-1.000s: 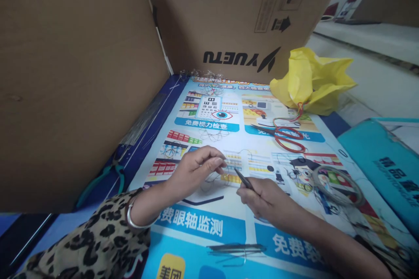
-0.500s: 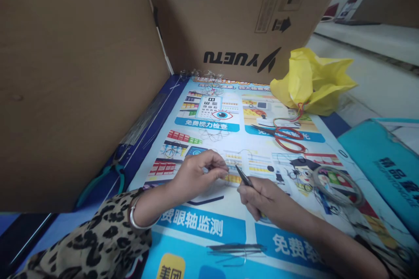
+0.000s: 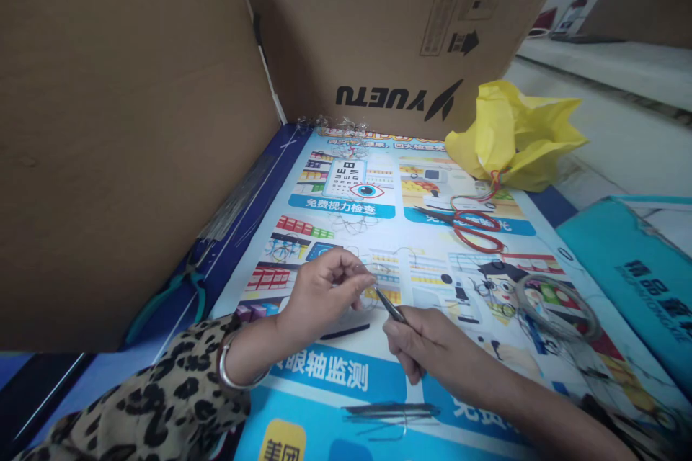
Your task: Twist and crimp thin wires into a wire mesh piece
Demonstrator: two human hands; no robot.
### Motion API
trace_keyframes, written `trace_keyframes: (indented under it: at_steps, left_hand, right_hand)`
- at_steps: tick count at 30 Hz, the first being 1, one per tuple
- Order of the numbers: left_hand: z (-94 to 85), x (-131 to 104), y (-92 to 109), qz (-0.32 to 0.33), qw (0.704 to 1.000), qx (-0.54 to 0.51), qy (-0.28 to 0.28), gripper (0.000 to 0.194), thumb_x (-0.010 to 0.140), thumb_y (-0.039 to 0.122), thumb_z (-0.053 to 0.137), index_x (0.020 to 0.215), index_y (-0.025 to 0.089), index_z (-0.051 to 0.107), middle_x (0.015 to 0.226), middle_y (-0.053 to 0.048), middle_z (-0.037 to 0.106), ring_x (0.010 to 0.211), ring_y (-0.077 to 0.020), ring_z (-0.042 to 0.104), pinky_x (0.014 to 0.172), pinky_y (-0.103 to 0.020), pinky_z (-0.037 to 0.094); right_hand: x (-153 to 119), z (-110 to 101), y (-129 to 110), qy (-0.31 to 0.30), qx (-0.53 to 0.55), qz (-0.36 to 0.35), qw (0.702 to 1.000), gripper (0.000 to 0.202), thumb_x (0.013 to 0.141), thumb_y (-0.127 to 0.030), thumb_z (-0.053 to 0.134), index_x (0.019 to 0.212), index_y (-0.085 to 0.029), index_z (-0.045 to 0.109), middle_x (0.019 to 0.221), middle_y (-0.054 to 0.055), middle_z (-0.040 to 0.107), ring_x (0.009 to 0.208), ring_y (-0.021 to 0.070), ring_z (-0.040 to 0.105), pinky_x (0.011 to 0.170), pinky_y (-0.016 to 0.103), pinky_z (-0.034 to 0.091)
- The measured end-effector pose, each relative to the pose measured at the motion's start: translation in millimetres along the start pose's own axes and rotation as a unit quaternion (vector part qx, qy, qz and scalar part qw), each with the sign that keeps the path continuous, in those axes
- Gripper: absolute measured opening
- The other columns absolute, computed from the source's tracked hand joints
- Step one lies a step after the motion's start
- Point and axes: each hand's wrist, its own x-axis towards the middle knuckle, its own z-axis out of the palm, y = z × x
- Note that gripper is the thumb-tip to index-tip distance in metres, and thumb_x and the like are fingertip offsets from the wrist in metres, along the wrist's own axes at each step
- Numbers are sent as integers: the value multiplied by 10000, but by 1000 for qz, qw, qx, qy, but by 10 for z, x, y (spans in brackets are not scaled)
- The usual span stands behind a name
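My left hand (image 3: 327, 295) is closed in a pinch on a thin wire (image 3: 378, 268), whose fine loop shows just beyond the fingertips. In my right fist (image 3: 432, 342) is a pair of slim-nosed pliers (image 3: 388, 304), its dark handles mostly hidden by the palm. The plier tip points up and left, close to the left fingertips; whether it touches the wire I cannot tell. Below the hands lies a small bundle of dark straight wire pieces (image 3: 392, 412). Several bent wire shapes (image 3: 351, 222) rest on the printed poster sheet (image 3: 373, 241) beyond them.
Red-handled scissors (image 3: 478, 230) lie behind my right hand, near a yellow bag (image 3: 511, 137). A wire coil (image 3: 589, 320) and a teal case (image 3: 621, 266) are at right. Teal-handled pliers (image 3: 197, 295) lie left. Cardboard panels (image 3: 130, 130) wall off the left and back.
The pliers in my right hand have moved left, bringing their tip nearer the left fingertips. My left hand has shifted only slightly and keeps its pinch.
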Motion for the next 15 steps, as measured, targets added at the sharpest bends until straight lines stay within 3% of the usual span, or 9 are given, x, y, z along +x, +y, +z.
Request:
trace_keyframes:
  at_steps: [15]
  left_hand:
    - [7,-18,36,17,997,69,4,106,731,206,624,710,141,544,592,33,578,444,-53,556,428,-146,432]
  right_hand:
    - [13,23,-23,28,-25,33,999,370,866,-485,349,670,-187,446,478,-39,474,438,84,462,485,211,398]
